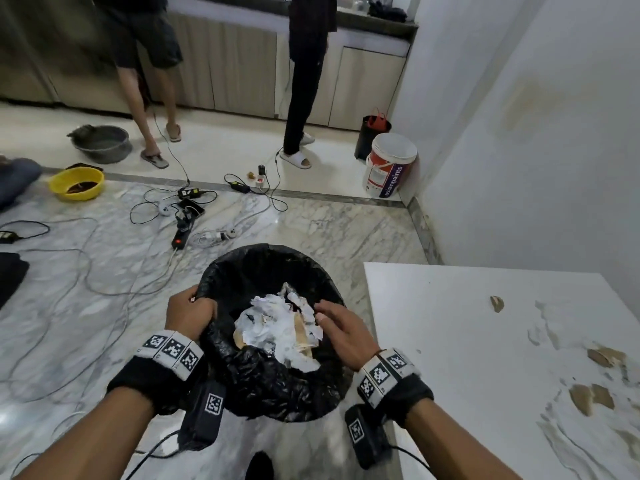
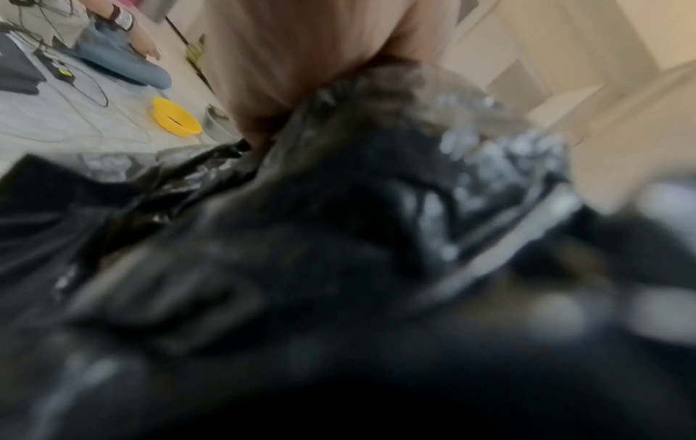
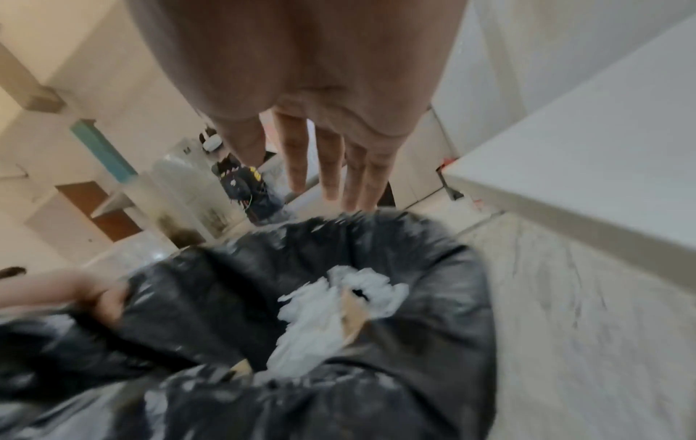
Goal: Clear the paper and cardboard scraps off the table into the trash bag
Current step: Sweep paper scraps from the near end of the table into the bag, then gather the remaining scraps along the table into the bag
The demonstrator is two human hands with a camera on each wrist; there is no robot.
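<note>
the black trash bag (image 1: 273, 386) stands on the marble floor just left of the white table (image 1: 450, 306), its mouth open and facing up. the left hand (image 1: 188, 315) grips the bag's left rim, fingers curled over the plastic edge and hooked into the opening; the left wrist view is mostly blurred black plastic, with the hand (image 2: 286, 59) pressed against it. the right hand (image 1: 341, 329) hovers over the right side of the opening with its fingers straight and slightly spread, holding nothing; in the right wrist view the fingers (image 3: 331, 166) hang extended above the bag (image 3: 414, 342), apart from the contents. inside the bag lies a heap of crumpled white paper scraps (image 1: 277, 330) mixed with brown cardboard pieces (image 1: 301, 336), also seen from the right wrist (image 3: 331, 306). on the table, a small brown cardboard scrap (image 1: 497, 303) sits toward the far middle, and more brown cardboard bits (image 1: 606, 356) lie with thin torn white paper shreds (image 1: 547, 329) along the right and near-right part of the tabletop. on the floor beyond the bag there is a tangle of cables and a power strip (image 1: 181, 235), a yellow bowl (image 1: 76, 183) at far left, a grey basin (image 1: 102, 143) behind it, and a white paint bucket (image 1: 389, 166) by the wall at far right. two people's legs (image 1: 301, 98) stand by the far cabinets.
</note>
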